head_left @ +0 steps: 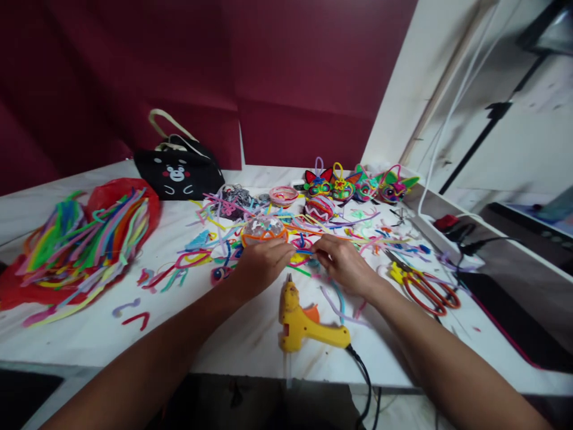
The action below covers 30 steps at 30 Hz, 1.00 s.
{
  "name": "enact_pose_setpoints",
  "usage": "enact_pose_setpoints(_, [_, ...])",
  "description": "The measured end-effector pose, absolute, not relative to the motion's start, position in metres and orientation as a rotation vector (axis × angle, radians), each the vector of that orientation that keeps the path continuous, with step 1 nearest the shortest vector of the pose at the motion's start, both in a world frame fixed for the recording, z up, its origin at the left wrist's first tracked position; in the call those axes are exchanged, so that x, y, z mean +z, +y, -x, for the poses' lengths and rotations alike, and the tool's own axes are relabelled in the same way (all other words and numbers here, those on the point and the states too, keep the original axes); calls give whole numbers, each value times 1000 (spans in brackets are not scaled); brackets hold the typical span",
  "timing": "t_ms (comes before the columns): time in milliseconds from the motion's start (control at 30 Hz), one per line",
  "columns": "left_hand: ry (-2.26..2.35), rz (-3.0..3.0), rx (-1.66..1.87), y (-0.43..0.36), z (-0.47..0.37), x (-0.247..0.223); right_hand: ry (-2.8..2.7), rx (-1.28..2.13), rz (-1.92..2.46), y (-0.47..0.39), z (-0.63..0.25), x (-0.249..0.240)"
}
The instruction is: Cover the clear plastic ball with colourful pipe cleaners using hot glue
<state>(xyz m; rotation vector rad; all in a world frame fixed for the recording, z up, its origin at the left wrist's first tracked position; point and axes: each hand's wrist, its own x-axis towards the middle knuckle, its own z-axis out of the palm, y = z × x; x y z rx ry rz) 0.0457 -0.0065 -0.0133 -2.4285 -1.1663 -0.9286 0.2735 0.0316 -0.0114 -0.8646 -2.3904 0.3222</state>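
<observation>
My left hand and my right hand are close together over the middle of the table, fingers bent into a pinch. A short blue pipe cleaner spans the gap between them, its ends hidden in the fingers. Just beyond my left hand stands a clear dome with orange strips. Below the hands lies a yellow hot glue gun, nozzle pointing away from me. Loose pipe cleaners in many colours surround the hands.
A red bag of pipe cleaners lies at left, near a black bag. Several finished colourful animal heads stand at the back. Orange-handled scissors lie at right, beside a power strip and a black phone-like slab.
</observation>
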Motion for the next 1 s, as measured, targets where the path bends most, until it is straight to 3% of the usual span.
enact_pose_setpoints(333, [-1305,2441,-1169,-10,-26,0,-2388,427,1038,27,-260,-12])
enact_pose_setpoints(500, [-1644,2092,-1751,-6,-14,12,-2519,398,1157,22,-253,-15])
enact_pose_setpoints(633, [-1645,1930,-2129,1,-9,12,-2595,338,1242,20,-245,-18])
enact_pose_setpoints(1000, [-1684,1884,-2187,15,5,10,-2475,429,1192,23,-254,-7])
